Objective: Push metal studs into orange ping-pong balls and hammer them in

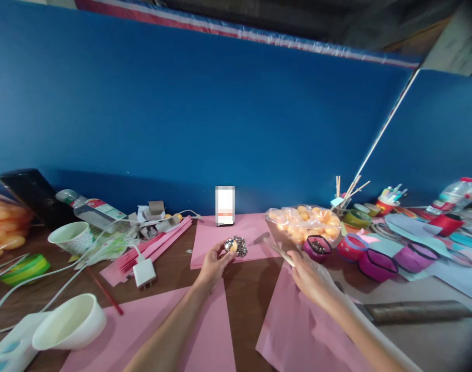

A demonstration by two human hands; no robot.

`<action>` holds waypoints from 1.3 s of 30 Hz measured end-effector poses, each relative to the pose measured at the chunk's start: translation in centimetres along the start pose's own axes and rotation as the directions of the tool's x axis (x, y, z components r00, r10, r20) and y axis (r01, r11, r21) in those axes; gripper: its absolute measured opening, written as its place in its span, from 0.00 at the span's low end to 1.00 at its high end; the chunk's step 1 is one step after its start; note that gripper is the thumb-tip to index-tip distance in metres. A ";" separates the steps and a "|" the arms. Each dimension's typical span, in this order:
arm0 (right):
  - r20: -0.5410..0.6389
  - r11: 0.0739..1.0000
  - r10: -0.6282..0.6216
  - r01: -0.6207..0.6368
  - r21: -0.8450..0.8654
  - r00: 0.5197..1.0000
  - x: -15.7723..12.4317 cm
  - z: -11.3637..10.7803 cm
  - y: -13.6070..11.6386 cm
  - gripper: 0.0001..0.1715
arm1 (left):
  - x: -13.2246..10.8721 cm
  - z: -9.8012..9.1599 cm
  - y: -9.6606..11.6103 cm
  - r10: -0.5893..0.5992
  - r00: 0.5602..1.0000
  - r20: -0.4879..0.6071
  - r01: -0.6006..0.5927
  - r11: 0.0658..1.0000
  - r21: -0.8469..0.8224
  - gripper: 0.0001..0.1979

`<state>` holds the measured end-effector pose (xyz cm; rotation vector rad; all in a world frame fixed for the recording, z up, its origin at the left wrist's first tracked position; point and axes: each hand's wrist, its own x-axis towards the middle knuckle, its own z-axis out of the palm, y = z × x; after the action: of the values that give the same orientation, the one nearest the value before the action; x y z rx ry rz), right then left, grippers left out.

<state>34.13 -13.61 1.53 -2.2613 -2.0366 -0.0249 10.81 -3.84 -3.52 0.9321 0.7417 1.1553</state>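
Pink paper sheets (170, 330) are lying across the bottom of the frame. At centre, the left hand (213, 266) is pinching a silver-studded orange ball (236, 246) at its fingertips. Right of centre, the right hand (311, 276) is gripping a thin stick (278, 251), fingers pressed together, tip pointing toward the ball.

I see a blue wall (182, 129) right behind the brown table (246, 289). A second blue panel (449, 134) joins the wall's right end, and a red-white strip (259, 35) runs along its top.
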 end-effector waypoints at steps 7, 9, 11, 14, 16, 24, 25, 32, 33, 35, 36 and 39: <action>-0.134 0.864 -0.139 0.187 0.468 0.981 -1.8 -1.3 -2.6 0.19 | -0.1 0.1 0.2 -0.015 0.999 -0.034 0.016 0.999 0.037 0.26; -0.180 0.831 -0.175 0.243 0.500 0.968 -2.5 -1.8 -3.8 0.19 | 0.0 0.2 0.2 0.002 0.999 -0.035 -0.001 0.999 0.033 0.24; -0.206 0.833 -0.221 0.294 0.468 0.953 -2.8 -2.2 -4.7 0.19 | 0.1 0.2 0.0 0.024 1.000 -0.018 -0.023 0.999 0.032 0.22; -0.171 0.860 -0.264 0.312 0.403 0.949 -2.8 -2.5 -5.4 0.21 | 0.4 -0.1 -0.5 0.049 0.999 0.006 -0.049 0.998 0.030 0.21; -0.171 0.866 -0.256 0.305 0.396 0.951 -2.7 -2.7 -5.6 0.22 | 0.6 -0.3 -0.8 0.046 0.999 0.013 -0.047 0.998 0.032 0.22; -0.170 0.851 -0.263 0.312 0.422 0.950 -3.1 -2.5 -5.5 0.21 | 0.6 -0.1 -0.4 0.039 0.999 0.025 -0.039 0.999 0.018 0.19; -0.175 0.853 -0.252 0.304 0.423 0.952 -3.1 -2.5 -5.5 0.21 | 0.6 -0.1 -0.4 0.038 0.999 0.022 -0.038 0.999 0.015 0.19; -0.165 0.849 -0.247 0.295 0.438 0.955 -3.1 -2.4 -5.5 0.20 | 0.4 -0.2 -0.4 0.011 1.000 0.026 -0.012 1.000 0.011 0.21; -0.169 0.845 -0.248 0.298 0.444 0.954 -3.1 -2.5 -5.5 0.20 | 0.4 -0.2 -0.3 0.012 1.000 0.028 -0.012 1.000 0.006 0.21; -0.189 0.835 -0.229 0.292 0.467 0.955 -3.0 -2.7 -5.5 0.20 | 0.4 -0.1 -0.3 0.006 1.000 0.019 -0.005 1.000 -0.016 0.22; -0.196 0.829 -0.220 0.289 0.478 0.956 -2.9 -2.8 -5.5 0.20 | 0.4 -0.1 -0.3 0.000 1.000 0.012 0.001 1.000 -0.030 0.23; -0.187 0.817 -0.231 0.295 0.496 0.955 -2.8 -2.8 -5.5 0.18 | 0.4 0.0 -0.3 -0.010 1.000 0.000 0.010 0.999 -0.048 0.23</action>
<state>28.55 -16.05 4.49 -1.6039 -1.9728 0.3253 11.05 -3.47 -3.80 0.8873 0.7151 1.1599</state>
